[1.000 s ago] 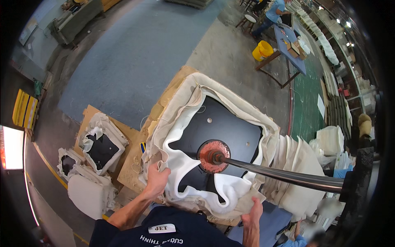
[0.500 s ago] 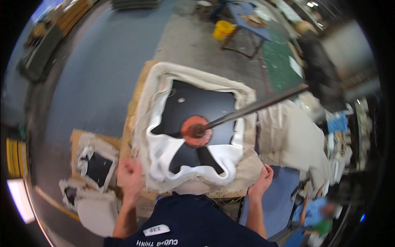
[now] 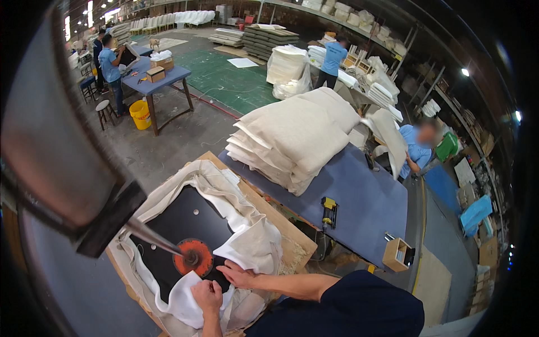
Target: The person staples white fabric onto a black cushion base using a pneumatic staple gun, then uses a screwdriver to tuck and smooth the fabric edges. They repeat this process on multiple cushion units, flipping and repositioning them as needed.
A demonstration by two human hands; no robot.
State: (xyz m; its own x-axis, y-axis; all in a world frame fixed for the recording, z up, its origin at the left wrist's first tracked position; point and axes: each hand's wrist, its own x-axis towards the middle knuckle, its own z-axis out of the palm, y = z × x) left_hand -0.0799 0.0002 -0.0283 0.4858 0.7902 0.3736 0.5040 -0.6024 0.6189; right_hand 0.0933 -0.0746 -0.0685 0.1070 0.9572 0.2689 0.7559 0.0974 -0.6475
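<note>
A square black seat board (image 3: 168, 216) lies inside a beige fabric cover (image 3: 168, 194) with white padding (image 3: 188, 300) folded up around its edges. A red disc (image 3: 203, 257) on the end of a metal rod (image 3: 154, 237) rests on the board. My left hand (image 3: 209, 294) is closed on the white padding at the near edge, just below the disc. Right beside the disc, my right hand (image 3: 238, 274) has its fingers stretched out over the board's edge and the padding. What lies under its palm is hidden.
A wooden board (image 3: 300, 250) lies under the cover. On the blue table (image 3: 365, 196) to the right are a stack of beige covers (image 3: 297, 135), a yellow-and-black staple gun (image 3: 329, 213) and a small wooden box (image 3: 396, 254). A dark machine head (image 3: 67, 168) looms at left. Co-workers (image 3: 416, 146) stand beyond.
Both hands have left the cover's near corners and come together by the red disc, onto the padding. The view has swung to the right, bringing in the side table and co-workers.
</note>
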